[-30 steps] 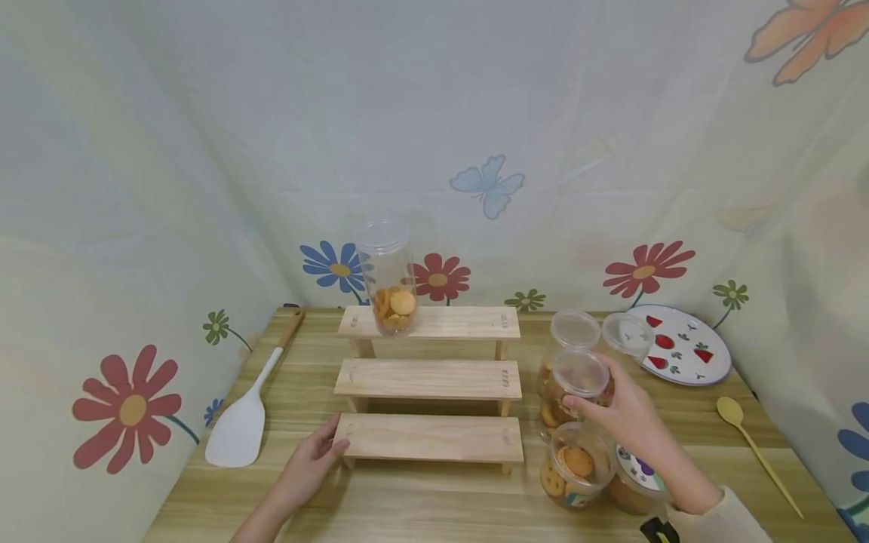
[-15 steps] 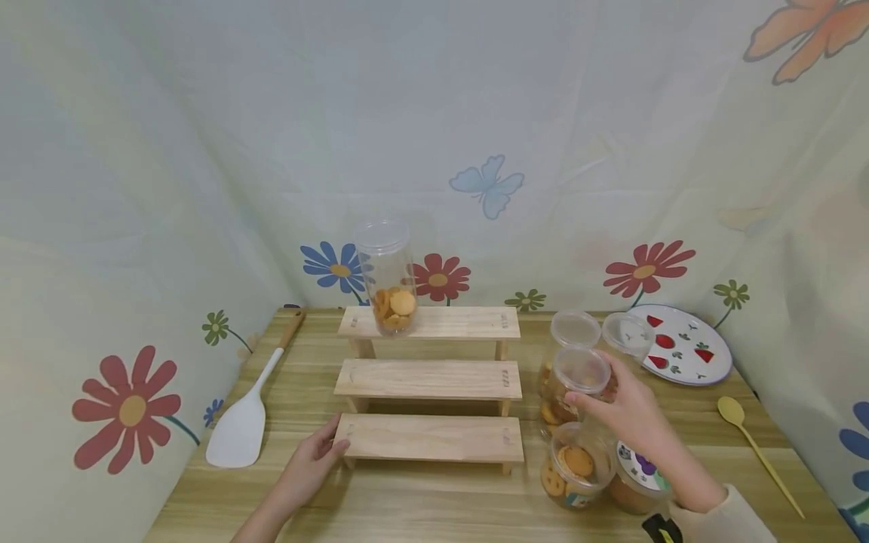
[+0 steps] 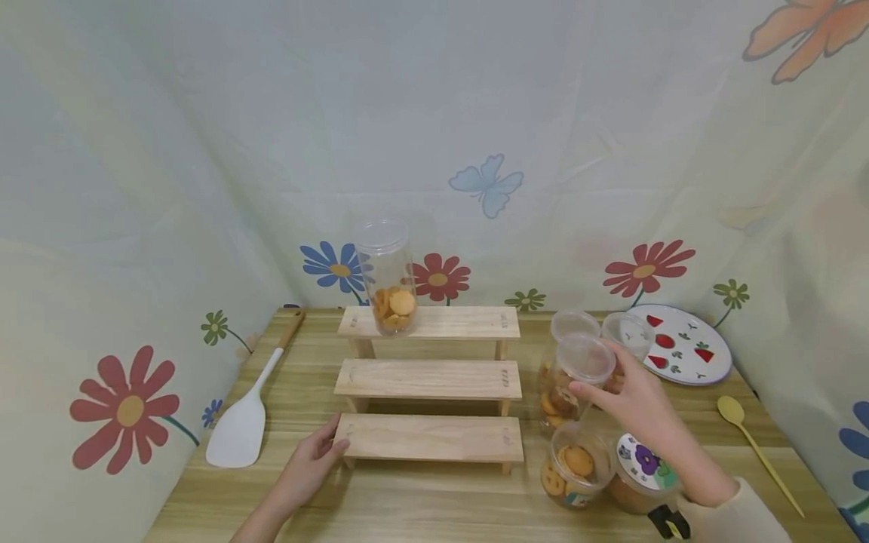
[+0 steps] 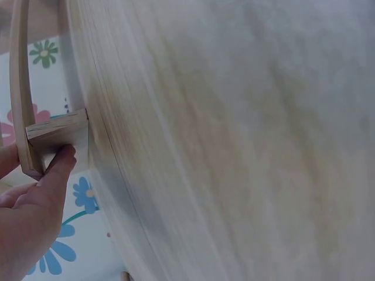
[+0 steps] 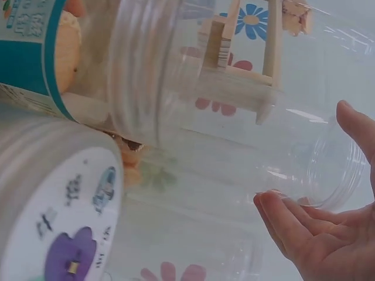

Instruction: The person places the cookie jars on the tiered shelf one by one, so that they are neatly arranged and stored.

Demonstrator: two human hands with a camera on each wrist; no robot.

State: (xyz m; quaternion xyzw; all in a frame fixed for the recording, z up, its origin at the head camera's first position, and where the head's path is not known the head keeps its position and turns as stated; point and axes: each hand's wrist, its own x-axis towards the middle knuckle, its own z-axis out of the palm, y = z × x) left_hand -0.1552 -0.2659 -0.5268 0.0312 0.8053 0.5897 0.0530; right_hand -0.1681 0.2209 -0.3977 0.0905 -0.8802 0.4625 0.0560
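My left hand holds the left end of the lowest board of a three-step wooden rack. In the left wrist view, its fingertips press against the board's support. My right hand grips a tall clear lidded jar near its top, thumb on one side and fingers on the other. Cookies show low in that cluster of jars. In front stand a cookie jar and a jar with a purple-flower lid. Another clear jar with cookies stands upright at the left of the top step.
Two more clear-lidded jars, one at the back and one beside it, stand close behind the gripped one. A strawberry-patterned plate lies at the back right, a yellow spoon at right, a white spatula at left.
My right hand has shifted slightly up and to the right in the head view, and the gripped jar's lid has risen with it. My left hand stays on the rack.
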